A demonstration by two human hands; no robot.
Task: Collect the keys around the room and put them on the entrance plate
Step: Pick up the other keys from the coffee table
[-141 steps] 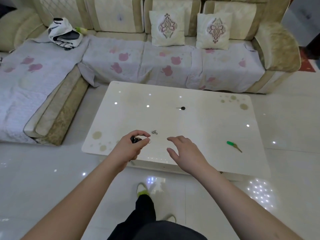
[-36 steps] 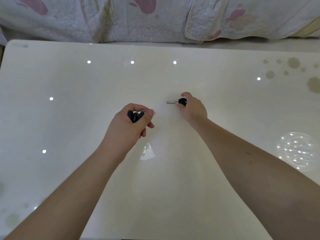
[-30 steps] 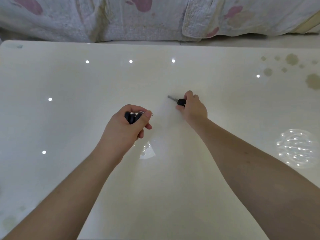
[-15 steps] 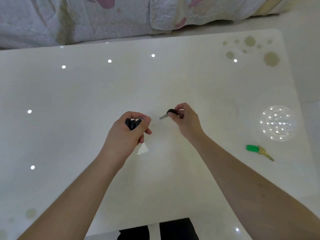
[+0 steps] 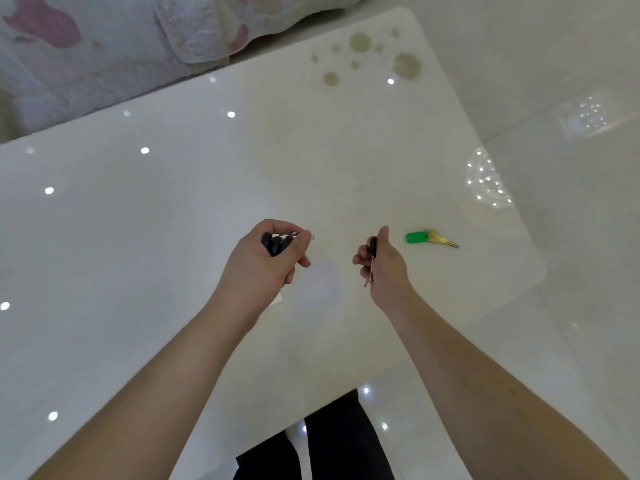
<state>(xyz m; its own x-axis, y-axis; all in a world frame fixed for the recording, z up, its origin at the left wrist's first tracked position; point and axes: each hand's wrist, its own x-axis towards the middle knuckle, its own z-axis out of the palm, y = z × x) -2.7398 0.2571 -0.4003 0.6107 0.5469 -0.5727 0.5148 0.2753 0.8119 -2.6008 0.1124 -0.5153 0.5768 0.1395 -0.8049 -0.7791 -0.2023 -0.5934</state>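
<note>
Left hand: gripping black keys | Right hand: black-headed key newly lifted off desk | Remaining: green-tagged key just beyond right hand, next pickup.

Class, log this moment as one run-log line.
left hand: holds black keys | right hand: holds black-headed key | green-tagged key: on table, uncollected

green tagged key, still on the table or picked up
On the table: the green tagged key lies flat on the white table, beyond the right hand, untouched.
</note>
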